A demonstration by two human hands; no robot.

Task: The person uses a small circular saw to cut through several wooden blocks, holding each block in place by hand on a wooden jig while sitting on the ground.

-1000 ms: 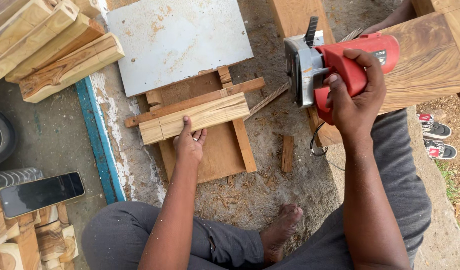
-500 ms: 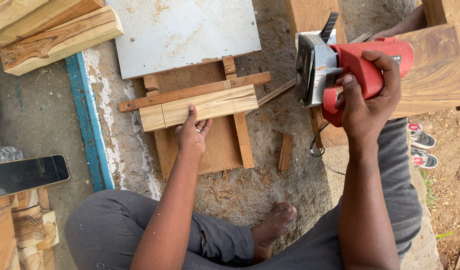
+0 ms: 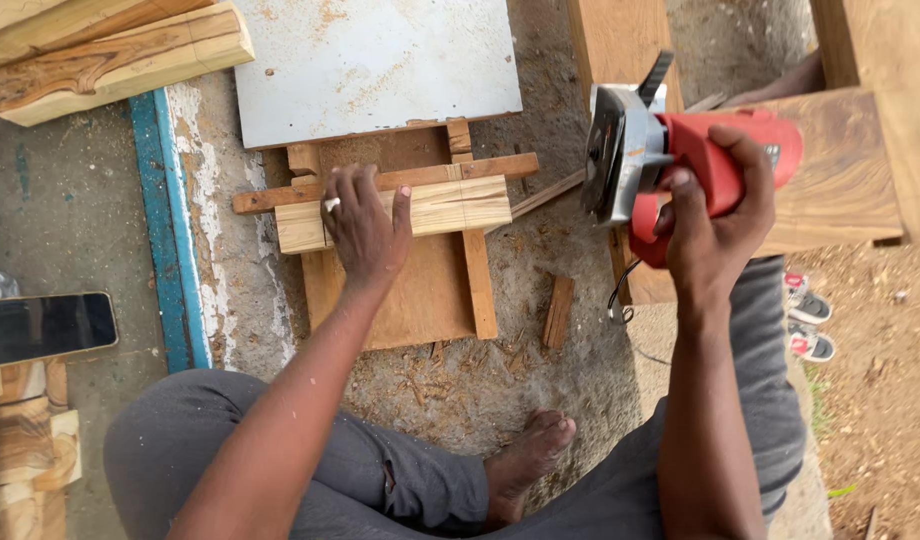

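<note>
My left hand [image 3: 365, 225] lies flat with fingers spread on a pale wooden block [image 3: 450, 205], pressing it onto a brown wooden board [image 3: 410, 300] on the ground. A thin brown strip [image 3: 480, 170] lies just behind the block. My right hand [image 3: 715, 215] grips the red handle of a circular saw [image 3: 650, 150], held in the air to the right of the block, its blade guard facing the block and apart from it.
A grey metal sheet [image 3: 375, 60] lies behind the board. Stacked timber [image 3: 110, 50] is at upper left, large planks [image 3: 850, 170] at right. A phone [image 3: 45, 328] rests at left by a blue edge [image 3: 170, 230]. A small offcut [image 3: 558, 312], sawdust, my bare foot [image 3: 530, 460] and sandals [image 3: 808, 320] are nearby.
My left hand has slid up from the block's near edge to lie on top of it. The saw stays raised at the right, hardly shifted.
</note>
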